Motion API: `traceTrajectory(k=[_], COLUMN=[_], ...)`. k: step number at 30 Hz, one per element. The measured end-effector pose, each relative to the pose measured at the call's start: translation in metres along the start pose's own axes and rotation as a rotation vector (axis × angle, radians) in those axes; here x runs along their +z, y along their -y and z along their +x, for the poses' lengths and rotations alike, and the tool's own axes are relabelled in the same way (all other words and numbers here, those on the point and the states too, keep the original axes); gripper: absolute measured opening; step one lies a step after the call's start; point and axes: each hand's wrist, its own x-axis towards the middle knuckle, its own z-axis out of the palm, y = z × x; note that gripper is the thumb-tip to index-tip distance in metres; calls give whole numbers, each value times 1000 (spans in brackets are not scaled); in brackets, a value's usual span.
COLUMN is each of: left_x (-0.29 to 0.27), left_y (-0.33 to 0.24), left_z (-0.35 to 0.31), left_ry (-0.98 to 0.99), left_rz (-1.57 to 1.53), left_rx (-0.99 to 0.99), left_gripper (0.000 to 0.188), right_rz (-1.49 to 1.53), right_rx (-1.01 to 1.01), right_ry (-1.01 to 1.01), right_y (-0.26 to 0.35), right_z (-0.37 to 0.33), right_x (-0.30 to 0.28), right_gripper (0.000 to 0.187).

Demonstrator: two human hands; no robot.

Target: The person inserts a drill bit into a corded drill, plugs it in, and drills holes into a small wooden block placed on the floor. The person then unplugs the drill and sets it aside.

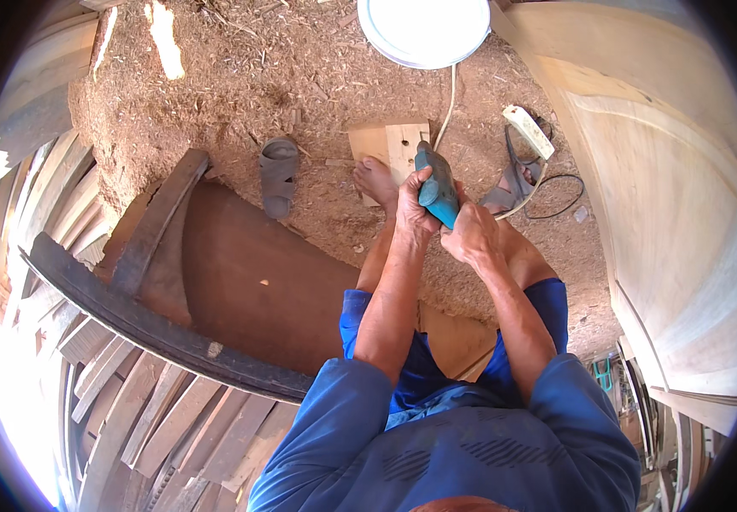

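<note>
Both of my hands are closed on a teal power drill (438, 189), its front end over a light wooden block (404, 141). My left hand (416, 203) wraps its left side, and my right hand (473, 230) grips it from the right, nearer me. Several dark holes show in the block. The drill's tip and its contact with the wood are hidden. My bare left foot (375, 179) rests at the block's left edge, on a wider flat board (370, 142).
A grey sandal (279, 177) lies left on the sawdust floor; another is by my right foot. A white power strip (528, 131) with cords sits right. A white round object (424, 30) stands ahead. A curved brown panel (266, 264), stacked planks (164, 410) and a pale wooden panel (676, 213) flank me.
</note>
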Motion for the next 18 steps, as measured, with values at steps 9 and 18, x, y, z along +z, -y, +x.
traceTrajectory(k=[9,18], left_x=[1,1], left_y=[4,-4], left_z=[8,8], left_ry=[-29,-32], left_rz=[-28,-21], left_rx=[44,27], left_gripper=[54,55], right_rz=[-28,-2], right_rx=[15,-2], right_ry=[-22,-39], right_y=[-1,0], right_z=[1,7], right_x=[-2,11], right_gripper=[72,70])
